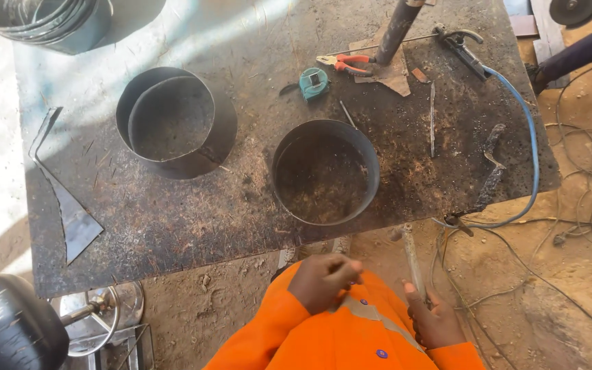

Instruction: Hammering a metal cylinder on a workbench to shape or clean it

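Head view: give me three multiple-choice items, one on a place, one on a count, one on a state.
1. Where are the pliers?
A. far side of the table, beside the tape measure
B. on the ground
C. inside a ring

2. How many metal rings stand on the table?
A. one
B. two
C. four

3. What does the right hand hold?
A. nothing
B. a thin rod
C. the tape measure

Answers:
1 A, the red-handled pliers lie just right of the tape measure.
2 B, a left ring and a right ring.
3 B, its fingers close around the rod, while the left hand rests on the orange sleeve.
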